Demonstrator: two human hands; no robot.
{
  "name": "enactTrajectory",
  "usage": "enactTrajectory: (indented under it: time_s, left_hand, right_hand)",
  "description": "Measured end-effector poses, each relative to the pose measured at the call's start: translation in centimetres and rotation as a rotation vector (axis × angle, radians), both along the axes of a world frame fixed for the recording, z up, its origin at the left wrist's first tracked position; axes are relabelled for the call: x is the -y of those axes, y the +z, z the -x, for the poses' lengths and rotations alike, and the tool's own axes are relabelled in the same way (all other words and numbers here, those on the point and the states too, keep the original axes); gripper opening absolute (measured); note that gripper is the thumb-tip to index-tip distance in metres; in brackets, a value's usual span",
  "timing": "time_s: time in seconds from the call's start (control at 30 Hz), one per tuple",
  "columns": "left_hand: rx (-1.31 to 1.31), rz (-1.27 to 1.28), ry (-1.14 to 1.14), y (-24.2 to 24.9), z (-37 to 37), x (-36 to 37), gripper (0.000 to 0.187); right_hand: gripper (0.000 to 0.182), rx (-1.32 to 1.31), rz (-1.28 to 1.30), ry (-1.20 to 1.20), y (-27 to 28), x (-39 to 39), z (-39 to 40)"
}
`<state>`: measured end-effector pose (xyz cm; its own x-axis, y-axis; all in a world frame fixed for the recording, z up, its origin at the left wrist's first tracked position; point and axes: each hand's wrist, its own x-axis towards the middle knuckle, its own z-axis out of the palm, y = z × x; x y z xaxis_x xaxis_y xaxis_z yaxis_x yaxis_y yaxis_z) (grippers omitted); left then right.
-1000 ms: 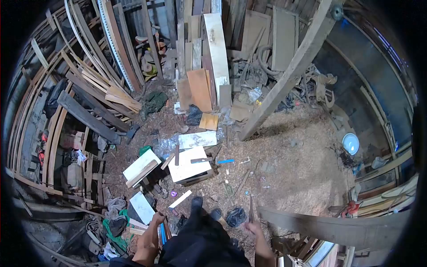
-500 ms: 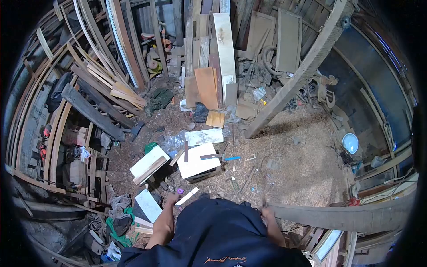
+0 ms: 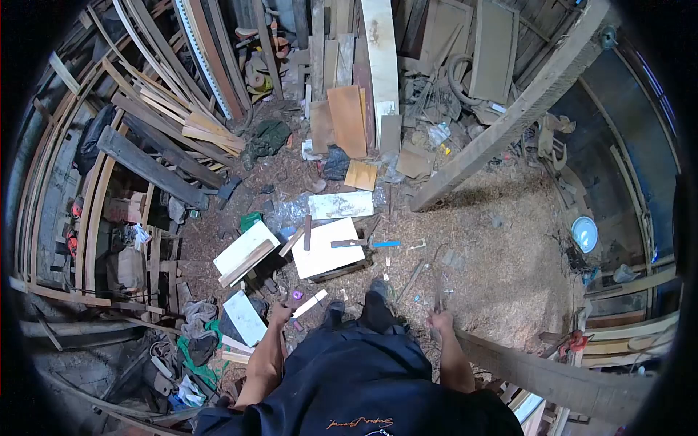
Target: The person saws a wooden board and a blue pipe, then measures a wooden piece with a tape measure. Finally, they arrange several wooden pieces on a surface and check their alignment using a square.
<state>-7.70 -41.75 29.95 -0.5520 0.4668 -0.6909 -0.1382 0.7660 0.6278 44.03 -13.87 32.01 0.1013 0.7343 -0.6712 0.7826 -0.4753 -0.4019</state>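
My left hand [image 3: 280,314] hangs at my left side, fingers curled in; what they hold, if anything, is too small to make out. Just right of it in the view is a short pale wood strip [image 3: 310,304], near a small purple object [image 3: 297,295]. My right hand [image 3: 440,320] is closed around the lower end of a thin, dark, long tool [image 3: 438,291] pointing forward, its kind unclear. Ahead of my shoes stands a white-topped block [image 3: 327,251], bearing a dark wood strip [image 3: 307,234], a dark flat piece [image 3: 347,244] and a blue-ended piece [image 3: 386,244].
A second white-topped block [image 3: 247,253] and a white board [image 3: 245,318] lie to the left. A slanting timber post [image 3: 509,109] stands ahead right. Behind my right hand runs a long plank [image 3: 552,363]. Boards [image 3: 345,120] lean at the back; shavings [image 3: 494,261] cover the floor.
The view has shifted, with the blocks now higher in it and my shoes showing. My right hand appears farther forward, and its thin tool shows more plainly.
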Motion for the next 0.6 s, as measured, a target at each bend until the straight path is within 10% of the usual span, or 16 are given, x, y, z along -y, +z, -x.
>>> enactTrajectory:
  time_s: [0.23,0.53,0.6]
  left_hand:
    - [0.062,0.061,-0.024,-4.1,-4.6,-0.3,0.019]
    - [0.011,0.057,-0.443,-9.0,-15.4,-22.4,0.033]
    - [-0.023,-0.010,-0.436,-16.8,-17.5,-25.4,0.032]
  right_hand:
    - [0.037,-0.067,0.130,-0.096,9.0,-5.1,5.6]
    - [0.029,-0.644,0.256,-0.566,-10.1,-13.3,5.6]
    - [0.031,-0.701,0.171,-0.640,-17.9,-14.6,6.1]
